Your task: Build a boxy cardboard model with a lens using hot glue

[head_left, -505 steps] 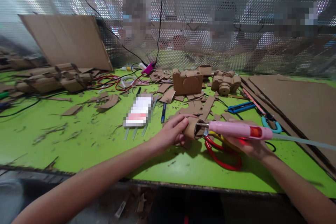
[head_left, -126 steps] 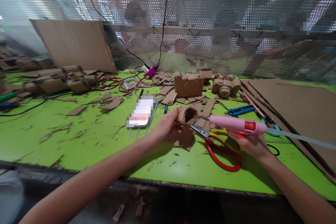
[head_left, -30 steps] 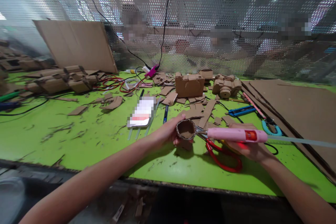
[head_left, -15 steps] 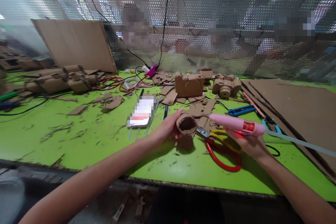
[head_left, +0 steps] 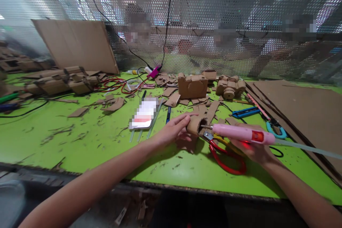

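Note:
My left hand [head_left: 177, 128] holds a short cardboard tube [head_left: 192, 124] over the green table, its open end turned to the right. A pink hot glue gun [head_left: 237, 133] is gripped in my right hand [head_left: 256, 149], with a clear glue stick [head_left: 307, 148] running out of its back. The nozzle reaches into the tube's opening; whether it touches the wall I cannot tell. Under the glue gun lie scissors [head_left: 227, 160] with one red and one yellow handle. Part of a loose cardboard piece [head_left: 188, 145] shows below the tube.
Cardboard camera models [head_left: 192, 86] stand behind, among many scraps. A phone [head_left: 145, 112] and glue sticks [head_left: 152, 124] lie left of my hands. A blue cutter [head_left: 245, 112] and large cardboard sheets [head_left: 299, 114] lie right. A perforated metal screen [head_left: 213, 53] closes off the back.
My left hand has turned the tube so its opening faces right instead of toward me. The glue gun has lowered slightly, its nozzle moving from the tube's top edge into the opening.

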A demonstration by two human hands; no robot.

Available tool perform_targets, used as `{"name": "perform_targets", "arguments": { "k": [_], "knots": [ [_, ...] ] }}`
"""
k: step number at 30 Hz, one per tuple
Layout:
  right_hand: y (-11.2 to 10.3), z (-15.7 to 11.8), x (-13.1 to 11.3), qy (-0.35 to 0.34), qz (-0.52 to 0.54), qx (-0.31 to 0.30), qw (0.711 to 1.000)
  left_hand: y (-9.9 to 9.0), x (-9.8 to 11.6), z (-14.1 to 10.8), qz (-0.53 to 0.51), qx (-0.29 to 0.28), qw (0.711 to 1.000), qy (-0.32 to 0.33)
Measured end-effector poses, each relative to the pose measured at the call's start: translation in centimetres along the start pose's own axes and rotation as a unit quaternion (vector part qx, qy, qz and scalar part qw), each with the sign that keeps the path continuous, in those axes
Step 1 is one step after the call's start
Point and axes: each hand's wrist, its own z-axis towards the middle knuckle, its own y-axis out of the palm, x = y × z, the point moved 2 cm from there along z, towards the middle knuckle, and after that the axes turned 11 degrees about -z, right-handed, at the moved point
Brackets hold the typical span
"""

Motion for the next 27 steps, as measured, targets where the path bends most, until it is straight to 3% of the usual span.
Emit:
{"name": "perform_targets", "arguments": {
  "k": [11, 27],
  "knots": [
    [0.0, 0.2, -0.5, -0.046, -0.011, 0.020, 0.999, -0.1, -0.2, 0.1, 0.011, -0.004, 1.000, 0.003],
    [0.5, -0.4, 1.3, -0.006, -0.003, -0.024, 1.000, -0.1, 0.0, -0.2, 0.033, 0.000, 0.999, -0.004]
  ]
}}
